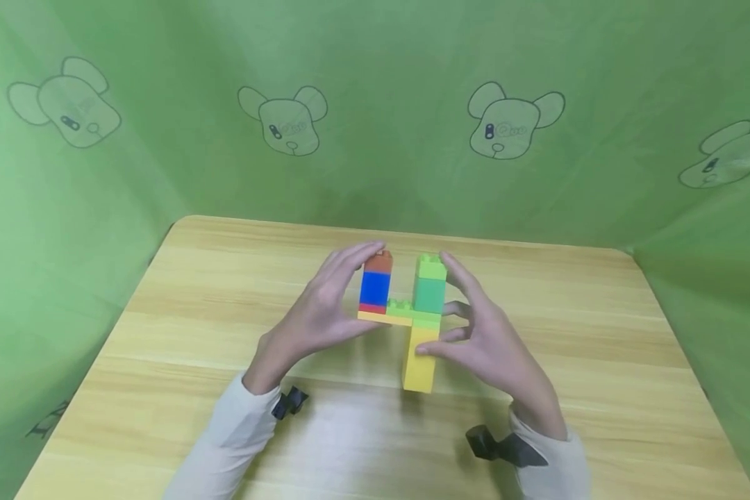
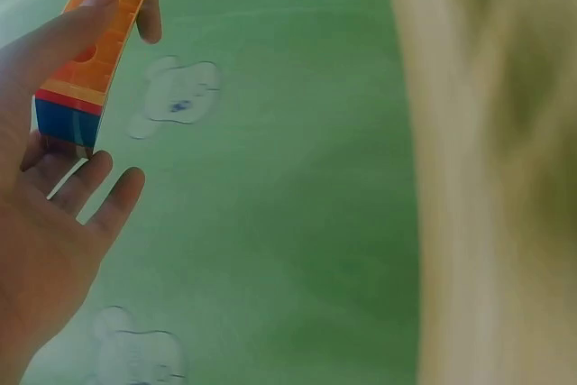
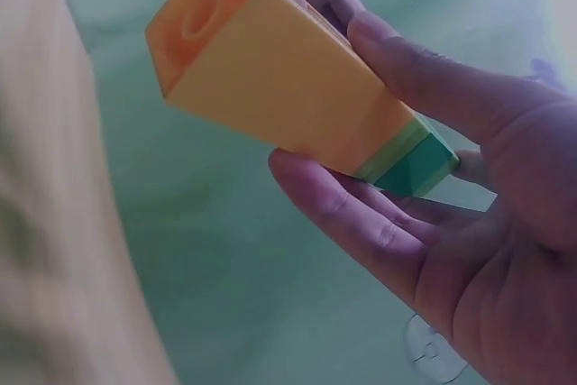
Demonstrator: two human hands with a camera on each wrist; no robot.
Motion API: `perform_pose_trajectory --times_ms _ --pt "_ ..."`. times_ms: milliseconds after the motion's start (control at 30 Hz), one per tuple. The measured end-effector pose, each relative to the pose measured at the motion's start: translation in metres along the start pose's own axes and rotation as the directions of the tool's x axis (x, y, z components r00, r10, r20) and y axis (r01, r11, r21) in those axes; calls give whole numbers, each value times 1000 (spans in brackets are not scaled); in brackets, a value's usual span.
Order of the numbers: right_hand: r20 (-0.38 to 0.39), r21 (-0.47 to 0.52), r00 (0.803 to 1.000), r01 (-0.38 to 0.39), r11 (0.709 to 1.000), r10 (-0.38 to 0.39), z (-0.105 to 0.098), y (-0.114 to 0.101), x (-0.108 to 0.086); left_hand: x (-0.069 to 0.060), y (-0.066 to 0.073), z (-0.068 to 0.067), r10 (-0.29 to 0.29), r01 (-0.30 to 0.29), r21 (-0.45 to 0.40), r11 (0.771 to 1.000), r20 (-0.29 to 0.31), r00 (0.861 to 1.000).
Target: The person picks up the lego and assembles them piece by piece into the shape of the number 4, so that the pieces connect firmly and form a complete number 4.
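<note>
Both hands hold up one structure of toy building bricks above the table. Its left tower stacks a brown brick over a blue brick and a thin red piece. On the right, a lime brick tops a green brick, with a tall yellow part hanging below. My left hand pinches the left tower, fingertips at the brown top, thumb against the orange underside. My right hand grips the right side, its thumb on the yellow part and a fingertip by the lime top.
A light wood-grain table lies beneath the hands. Green cloth printed with cartoon mouse heads surrounds it at the back and sides. Black mounts sit at both wrists, over pale sleeves.
</note>
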State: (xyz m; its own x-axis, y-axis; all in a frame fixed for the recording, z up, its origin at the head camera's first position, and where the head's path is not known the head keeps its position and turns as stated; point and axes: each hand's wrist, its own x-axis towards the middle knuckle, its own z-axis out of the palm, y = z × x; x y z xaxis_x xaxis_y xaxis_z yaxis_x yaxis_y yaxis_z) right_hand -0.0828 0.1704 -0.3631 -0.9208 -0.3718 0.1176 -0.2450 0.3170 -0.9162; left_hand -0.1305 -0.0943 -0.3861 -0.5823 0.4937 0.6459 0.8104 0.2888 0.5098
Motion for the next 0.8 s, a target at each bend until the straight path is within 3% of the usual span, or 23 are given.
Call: perform_pose_trajectory --times_ms 133,233,333,500,567,633,800 --pt "21 8 999 -45 999 45 3 16 5 -7 -10 10 -103 104 -20 994 59 993" --pt "35 17 997 -71 997 70 6 32 8 -13 -18 16 -195 199 -22 980 114 974" --pt "50 6 994 -100 995 100 10 48 11 -20 -25 22 -302 306 1 952 170 938" --pt "85 -61 986 -138 989 143 18 71 13 -32 -36 34 -458 456 70 887 259 850" --pt "97 -100 985 -132 986 141 21 78 14 -36 -38 39 -492 490 85 868 283 823" --pt "108 -125 983 -132 983 146 23 83 14 -39 -40 42 -510 505 97 857 299 807" --pt "144 -125 971 -173 977 190 30 96 16 -45 -44 50 -519 511 119 851 327 789"
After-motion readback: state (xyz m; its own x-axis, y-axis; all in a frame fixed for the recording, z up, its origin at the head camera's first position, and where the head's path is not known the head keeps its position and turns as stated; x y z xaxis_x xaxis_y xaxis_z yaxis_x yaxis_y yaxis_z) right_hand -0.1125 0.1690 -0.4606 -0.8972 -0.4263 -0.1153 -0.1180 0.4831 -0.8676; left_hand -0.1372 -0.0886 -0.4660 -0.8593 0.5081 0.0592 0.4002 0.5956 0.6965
